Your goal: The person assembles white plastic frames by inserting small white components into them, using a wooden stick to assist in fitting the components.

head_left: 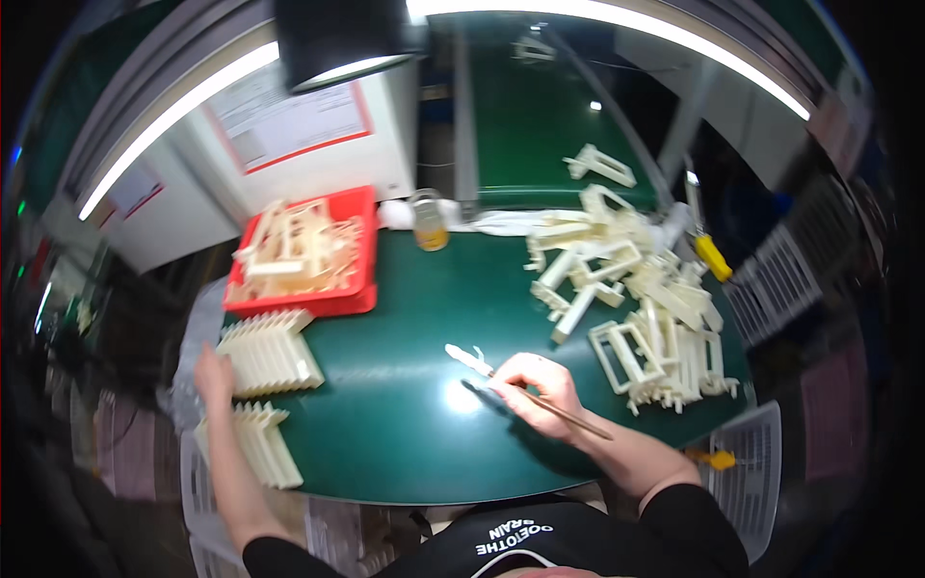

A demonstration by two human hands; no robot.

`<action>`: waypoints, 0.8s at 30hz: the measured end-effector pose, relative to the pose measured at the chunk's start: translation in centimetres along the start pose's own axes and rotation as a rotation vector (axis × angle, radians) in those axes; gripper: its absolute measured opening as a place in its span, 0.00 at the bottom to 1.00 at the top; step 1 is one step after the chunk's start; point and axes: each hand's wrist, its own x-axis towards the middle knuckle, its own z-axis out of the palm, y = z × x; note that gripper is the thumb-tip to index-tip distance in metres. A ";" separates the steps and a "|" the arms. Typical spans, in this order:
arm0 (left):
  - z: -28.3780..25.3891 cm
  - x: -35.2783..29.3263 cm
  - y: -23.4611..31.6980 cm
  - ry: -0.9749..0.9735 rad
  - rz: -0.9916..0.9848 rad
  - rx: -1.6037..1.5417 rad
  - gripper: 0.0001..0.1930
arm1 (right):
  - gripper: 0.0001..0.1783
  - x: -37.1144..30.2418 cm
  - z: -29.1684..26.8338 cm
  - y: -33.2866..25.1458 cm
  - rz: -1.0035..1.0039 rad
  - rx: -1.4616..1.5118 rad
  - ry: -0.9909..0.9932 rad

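My right hand (535, 390) is closed around a slender brown-handled tool (568, 417) over the middle of the green table (385, 424). At the tool's front end is a small whitish piece (467, 359); whether it belongs to the tool or lies by it, I cannot tell. My left hand (214, 374), blurred, is at the left end of a row of cream plastic frames (275, 361) standing side by side. Its fingers are too smeared to read. Nearer me, partly behind my left forearm, stands a second row of such frames (265, 448).
A red bin (361, 289) of cream parts sits at the back left, with a glass jar (430, 222) beside it. Loose frames (665, 347) are heaped at the right. A yellow-handled tool (713, 258) lies behind them. A green conveyor belt (540, 135) meets the table's far edge.
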 end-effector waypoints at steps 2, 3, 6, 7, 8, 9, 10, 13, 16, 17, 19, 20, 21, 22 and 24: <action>-3.6 -3.4 1.6 0.312 0.363 -0.175 0.26 | 0.05 1.4 -1.4 -0.7 -0.254 -0.185 0.027; -4.6 -5.1 3.2 0.172 0.470 -0.474 0.26 | 0.07 2.2 -2.6 -0.5 -0.258 -0.251 -0.001; -8.9 -14.4 12.3 -0.481 0.606 -0.990 0.24 | 0.07 6.1 -9.4 3.9 -0.214 -0.537 0.091; -9.6 -17.1 14.6 -0.504 0.766 -0.925 0.22 | 0.08 8.3 -11.6 5.5 -0.173 -0.738 0.156; -9.3 -19.1 16.1 -0.537 0.962 -0.845 0.22 | 0.12 10.7 -13.6 7.8 -0.079 -0.814 0.258; -8.7 -20.8 17.5 -0.562 1.127 -0.793 0.23 | 0.17 12.6 -16.2 9.6 0.015 -0.898 0.302; -8.1 -22.2 18.7 -0.627 1.189 -0.798 0.23 | 0.19 14.2 -17.8 11.6 0.176 -1.007 0.362; -7.7 -25.8 23.0 -0.858 1.153 -1.049 0.22 | 0.19 16.0 -23.0 17.4 0.407 -1.092 0.286; -6.1 -27.4 25.0 -1.003 0.999 -1.272 0.21 | 0.15 16.7 -22.4 18.2 0.505 -1.164 0.185; -5.4 -27.6 25.5 -1.093 0.869 -1.341 0.20 | 0.13 16.8 -22.3 18.2 0.550 -1.225 0.139; -3.5 -27.5 26.2 -1.190 0.716 -1.448 0.18 | 0.11 16.1 -22.1 18.1 0.438 -1.263 0.073; -2.5 -27.4 26.4 -1.173 0.673 -1.450 0.18 | 0.11 16.1 -21.6 17.6 0.411 -1.307 0.016; -1.6 -27.4 26.4 -1.157 0.632 -1.452 0.18 | 0.11 15.7 -21.4 17.8 0.346 -1.325 -0.028; -0.5 -27.2 26.4 -1.125 0.626 -1.436 0.18 | 0.11 15.5 -20.7 16.8 0.325 -1.303 -0.048; 0.5 -26.8 26.2 -1.183 0.551 -1.492 0.19 | 0.14 15.4 -19.0 14.8 0.299 -1.207 -0.122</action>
